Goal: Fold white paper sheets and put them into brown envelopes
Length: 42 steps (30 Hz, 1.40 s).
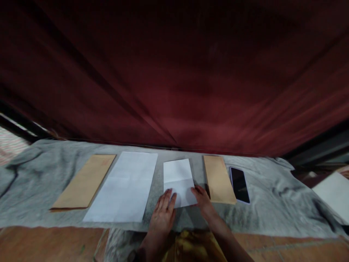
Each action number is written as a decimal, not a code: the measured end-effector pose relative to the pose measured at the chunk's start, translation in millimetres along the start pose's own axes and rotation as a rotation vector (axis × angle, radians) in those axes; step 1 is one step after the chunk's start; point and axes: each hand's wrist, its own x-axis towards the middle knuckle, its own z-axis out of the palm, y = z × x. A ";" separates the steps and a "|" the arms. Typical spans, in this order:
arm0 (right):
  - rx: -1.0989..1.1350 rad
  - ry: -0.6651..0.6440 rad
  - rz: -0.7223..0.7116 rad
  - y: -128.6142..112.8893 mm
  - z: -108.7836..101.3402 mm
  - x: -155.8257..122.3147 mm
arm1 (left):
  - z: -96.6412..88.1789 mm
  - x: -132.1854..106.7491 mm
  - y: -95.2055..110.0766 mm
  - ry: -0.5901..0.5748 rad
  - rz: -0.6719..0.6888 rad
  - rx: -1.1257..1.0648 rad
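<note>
A small white sheet of paper [178, 170] with a crease across its middle lies in front of me on the grey cloth. My left hand [163, 209] rests on its lower left corner, fingers stretched out and the thumb a little apart. At the lower right edge, my right hand [202, 198] has its fingers bent around the paper's side. A bit of something red shows under the near right corner; what it is I cannot tell.
Left of the hands lies a large creased white sheet [122, 189], then a brown envelope [84, 182]. To the right are another brown envelope [219, 178] and a phone [240, 185] with a dark screen. A dark red curtain [174, 91] hangs behind the cloth-covered surface [269, 203].
</note>
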 end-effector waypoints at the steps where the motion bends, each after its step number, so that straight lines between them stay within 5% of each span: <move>1: -0.045 -0.010 0.012 2.4 -3.0 -0.4 | 1.0 0.9 -1.7 -0.016 0.016 0.034; 4: -0.308 0.006 -0.089 7.7 -16.8 -3.7 | 5.1 2.9 -5.3 -0.073 0.069 0.104; 8: -0.696 0.124 -0.565 0.5 -31.1 -11.4 | 12.3 -1.9 -7.8 -0.089 0.094 0.152; 11: -0.808 -0.072 -0.794 -11.1 -18.3 -11.3 | 15.9 -6.3 -9.8 -0.087 0.109 0.131; 15: -0.921 -0.429 -0.990 -17.4 25.3 7.4 | 14.9 -7.8 -9.0 -0.111 0.094 0.066; 20: -1.127 -0.522 -1.087 -19.4 65.4 51.5 | 8.2 -7.2 -4.9 -0.125 0.063 0.057; 30: -1.247 -0.365 -1.064 -45.4 77.1 111.4 | 1.0 -3.7 -2.7 -0.137 0.009 -0.056; 35: -1.108 -0.338 -0.988 -37.4 64.0 70.1 | 1.8 -3.2 -3.6 -0.109 0.047 -0.012; 42: -1.106 -0.401 -0.978 5.1 -0.1 -28.8 | 9.9 -4.0 -8.6 -0.054 0.071 -0.013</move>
